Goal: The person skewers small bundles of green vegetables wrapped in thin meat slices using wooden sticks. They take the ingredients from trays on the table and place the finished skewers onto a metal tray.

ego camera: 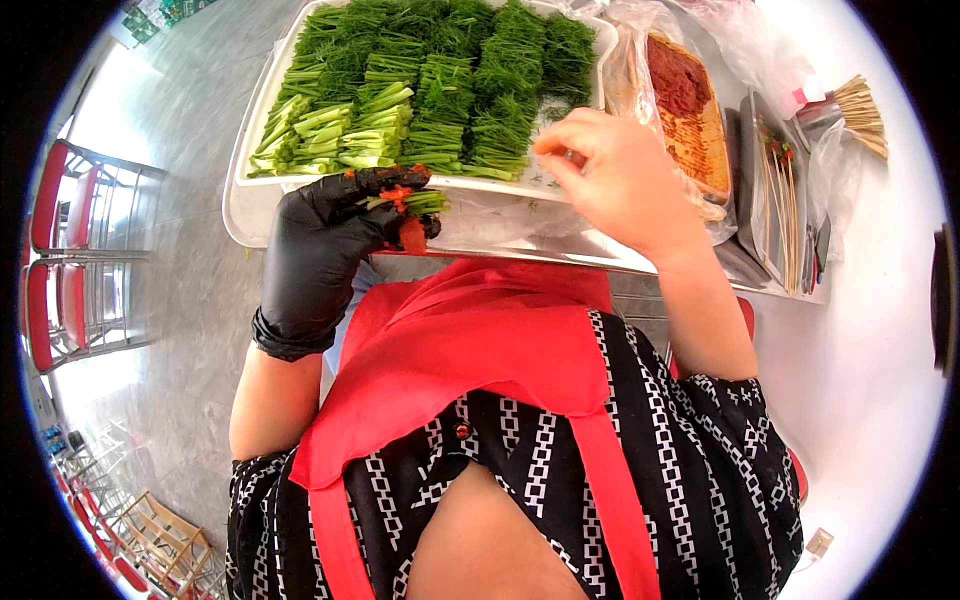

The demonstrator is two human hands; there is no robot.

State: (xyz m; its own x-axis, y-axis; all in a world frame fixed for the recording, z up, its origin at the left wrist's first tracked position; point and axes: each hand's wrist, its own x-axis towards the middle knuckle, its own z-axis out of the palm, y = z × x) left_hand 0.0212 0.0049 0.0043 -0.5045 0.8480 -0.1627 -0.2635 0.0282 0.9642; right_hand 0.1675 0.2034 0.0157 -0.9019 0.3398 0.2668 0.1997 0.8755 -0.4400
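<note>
My left hand (pixel 319 247), in a black glove, holds a small bundle of green stems (pixel 424 202) with red meat or paste around it. Red smears mark the glove's fingertips. My bare right hand (pixel 611 176) is over the lower right corner of a white tray (pixel 604 60), thumb and forefinger curled close together; whether anything small is between them cannot be told. Cut bundles of feathery green herbs (pixel 442 82), probably dill, lie in rows in that tray, the pale stem ends at its lower left.
Right of the herbs stands a container of red minced meat or paste (pixel 679 79) with plastic around it. Farther right, a grey tray (pixel 750 142) holds several wooden skewers (pixel 780 202); more skewers (pixel 859 112) stand bundled behind. Red chairs (pixel 75 217) are at left.
</note>
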